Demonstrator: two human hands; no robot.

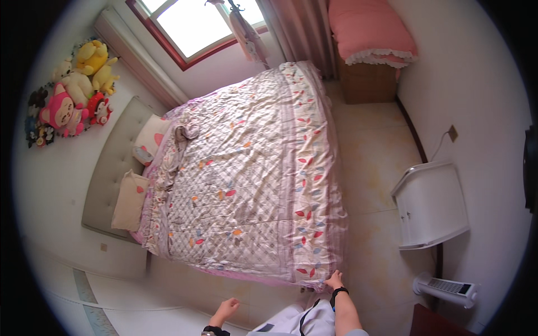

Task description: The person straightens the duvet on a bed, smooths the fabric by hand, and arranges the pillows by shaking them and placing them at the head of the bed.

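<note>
A patterned quilt with leaf prints and a mauve border is spread over the bed, wrinkled across its middle and bunched near the pillows. At its near right corner, my right hand has its fingers on the cloth and appears to pinch the edge. My left hand is loosely curled in front of my body, apart from the bed's near side, with nothing visible in it. Two light pillows, one farther and one nearer, lean by the padded headboard. A small grey cushion lies beside the farther pillow.
Past the bed's foot, a white cabinet and a white tower heater or fan stand along the wall. Pink bedding tops a brown box. Plush toys hang above the headboard. Tiled floor runs beside the bed.
</note>
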